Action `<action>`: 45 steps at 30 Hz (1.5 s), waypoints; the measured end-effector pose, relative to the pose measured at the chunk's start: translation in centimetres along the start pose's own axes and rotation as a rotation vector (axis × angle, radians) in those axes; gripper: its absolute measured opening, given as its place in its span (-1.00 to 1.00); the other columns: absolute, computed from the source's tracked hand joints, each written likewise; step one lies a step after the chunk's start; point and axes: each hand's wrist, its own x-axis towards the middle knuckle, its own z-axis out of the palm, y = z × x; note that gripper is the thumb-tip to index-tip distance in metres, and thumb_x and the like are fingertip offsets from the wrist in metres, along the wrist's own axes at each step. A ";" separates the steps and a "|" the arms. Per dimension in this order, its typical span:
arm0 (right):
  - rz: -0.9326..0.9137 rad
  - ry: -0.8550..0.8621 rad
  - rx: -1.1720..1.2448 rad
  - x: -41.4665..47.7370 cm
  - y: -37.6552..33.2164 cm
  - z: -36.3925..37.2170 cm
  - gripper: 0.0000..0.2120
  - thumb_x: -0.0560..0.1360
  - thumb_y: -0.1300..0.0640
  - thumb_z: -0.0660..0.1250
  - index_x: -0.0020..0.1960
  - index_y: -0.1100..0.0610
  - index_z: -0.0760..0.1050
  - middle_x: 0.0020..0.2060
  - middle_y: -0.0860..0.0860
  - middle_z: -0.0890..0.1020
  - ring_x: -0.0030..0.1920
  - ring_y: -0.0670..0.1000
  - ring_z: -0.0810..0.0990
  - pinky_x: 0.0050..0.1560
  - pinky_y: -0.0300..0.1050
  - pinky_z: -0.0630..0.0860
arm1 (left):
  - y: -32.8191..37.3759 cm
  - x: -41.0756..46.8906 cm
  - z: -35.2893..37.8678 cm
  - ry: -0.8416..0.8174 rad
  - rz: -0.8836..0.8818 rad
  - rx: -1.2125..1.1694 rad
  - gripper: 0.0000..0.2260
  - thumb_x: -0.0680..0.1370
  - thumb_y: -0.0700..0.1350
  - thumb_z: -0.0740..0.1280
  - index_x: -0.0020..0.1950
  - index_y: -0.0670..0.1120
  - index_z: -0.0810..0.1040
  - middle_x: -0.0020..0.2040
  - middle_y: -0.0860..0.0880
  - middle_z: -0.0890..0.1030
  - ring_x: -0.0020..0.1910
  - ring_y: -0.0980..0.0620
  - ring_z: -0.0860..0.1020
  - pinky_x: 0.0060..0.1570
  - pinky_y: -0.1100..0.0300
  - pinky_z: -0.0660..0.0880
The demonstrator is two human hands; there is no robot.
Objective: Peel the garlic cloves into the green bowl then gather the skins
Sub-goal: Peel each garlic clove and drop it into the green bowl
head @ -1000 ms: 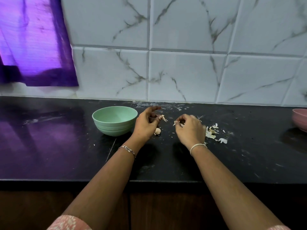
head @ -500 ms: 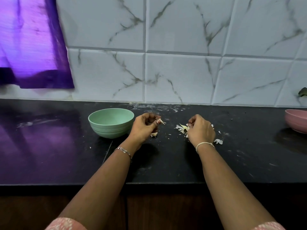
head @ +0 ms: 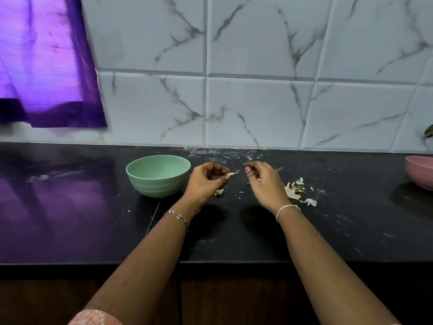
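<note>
The ribbed pale-green round bowl [head: 157,184] stands upright on the glossy black surface [head: 93,207], just left of the left hand's fingers [head: 225,177]. This placement likely keeps the drop path for a finished clove short. The near wall hides the interior, so any cloves inside cannot be counted.

The left hand [head: 203,181] is curled, with thumb and fingertips pinching a small pale garlic clove [head: 231,174]. The clove's pointed tip projects toward the right hand, and the grip appears to present the loose skin end for stripping. A pale fragment [head: 219,191] lies on the surface directly below these fingers. Whether it is clove or skin cannot be determined.

The right hand [head: 264,184] hovers apart from the clove. Its fingers [head: 248,170] are loosely curled and motion-blurred, and whether they hold a skin strip cannot be told.

The scattered papery white garlic skins [head: 293,191] lie on the surface just right of those fingers, beside the wrist, not yet gathered. The hand may hide part of the pile.

Far right of the fingers, a pink bowl [head: 419,172] is cut off by the frame edge.
</note>
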 end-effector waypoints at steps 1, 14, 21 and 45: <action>-0.032 -0.071 0.015 -0.1 -0.1 0.2 -0.79 0.61 0.09 0.23 0.16 0.10 0.57 0.00 -0.01 0.57 0.02 0.00 0.54 0.09 -0.05 0.48 | -0.1 0.1 0.0 0.000 0.011 0.003 -0.86 0.47 -0.38 0.42 -0.09 -0.16 0.59 -0.22 -0.07 0.63 -0.28 0.07 0.57 -0.36 0.38 0.48; -0.066 -0.058 0.079 0.0 -0.5 0.8 -0.90 0.51 0.18 0.37 -0.02 0.04 0.63 -0.13 -0.10 0.61 -0.05 -0.06 0.55 -0.01 -0.18 0.48 | -0.2 0.2 -0.1 0.000 0.045 0.073 -0.86 0.44 -0.36 0.45 -0.11 -0.14 0.63 -0.18 -0.08 0.67 -0.28 0.14 0.59 -0.33 0.33 0.48; -0.058 -0.002 -0.010 -0.4 -1.0 0.6 -0.89 0.52 0.12 0.35 0.01 0.04 0.64 -0.08 -0.06 0.64 -0.01 -0.02 0.54 0.05 -0.05 0.49 | -0.5 0.4 0.2 -0.018 -0.012 0.008 -0.78 0.38 -0.28 0.50 -0.04 -0.07 0.62 -0.11 -0.08 0.67 -0.20 -0.02 0.59 -0.21 0.08 0.52; -0.510 0.231 -0.601 -0.9 -2.1 1.1 -0.95 0.40 0.10 0.38 -0.19 0.05 0.60 -0.20 -0.08 0.63 -0.13 0.02 0.57 0.08 -0.01 0.25 | -0.7 0.5 -0.4 0.018 -0.011 0.014 -0.91 0.54 -0.25 0.38 -0.11 -0.09 0.64 -0.33 0.04 0.65 -0.21 -0.06 0.52 -0.17 0.17 0.51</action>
